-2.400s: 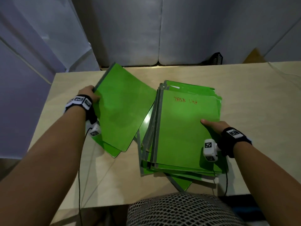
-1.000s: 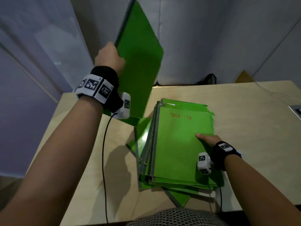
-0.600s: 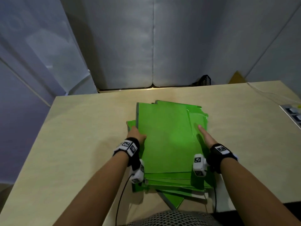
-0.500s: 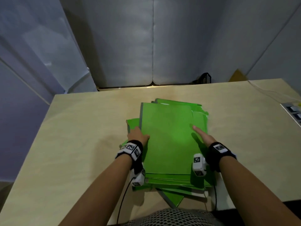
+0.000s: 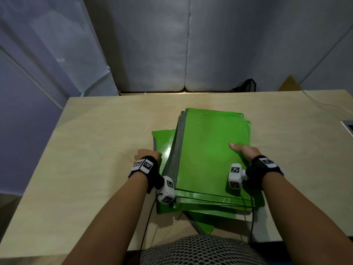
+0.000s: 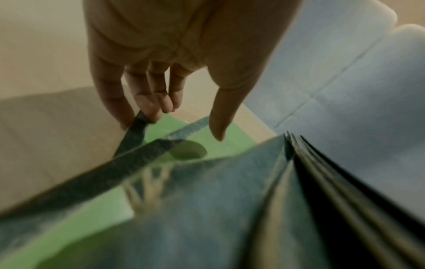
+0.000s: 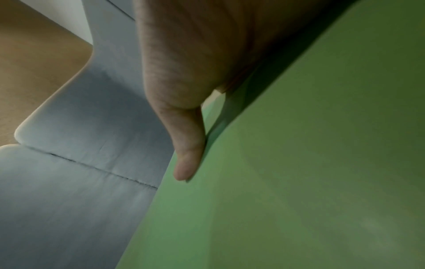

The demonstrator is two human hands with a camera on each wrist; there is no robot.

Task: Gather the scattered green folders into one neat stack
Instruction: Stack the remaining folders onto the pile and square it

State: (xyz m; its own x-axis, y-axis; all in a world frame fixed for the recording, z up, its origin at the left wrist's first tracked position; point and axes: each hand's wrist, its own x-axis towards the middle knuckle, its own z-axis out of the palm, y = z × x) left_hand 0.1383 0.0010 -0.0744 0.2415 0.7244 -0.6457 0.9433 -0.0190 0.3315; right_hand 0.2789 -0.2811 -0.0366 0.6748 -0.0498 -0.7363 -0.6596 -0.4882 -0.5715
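Green stack (image 5: 210, 150) under right hand (image 5: 243, 153), thumb flat, fingers hidden; left hand (image 5: 148, 154) touches jutting folder (image 5: 164, 142) with straight fingers (image 6: 147, 102)

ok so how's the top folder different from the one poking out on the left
The top folder lies uppermost, fully in view; the left folder juts out from underneath, mostly covered. The right hand rests on the top folder; the left hand touches the left folder's edge. Both are green.

It looks like an office corner: a plain wooden desk (image 5: 95, 150), green folders (image 5: 210, 153) on it, grey padded panels (image 5: 229, 44) behind.
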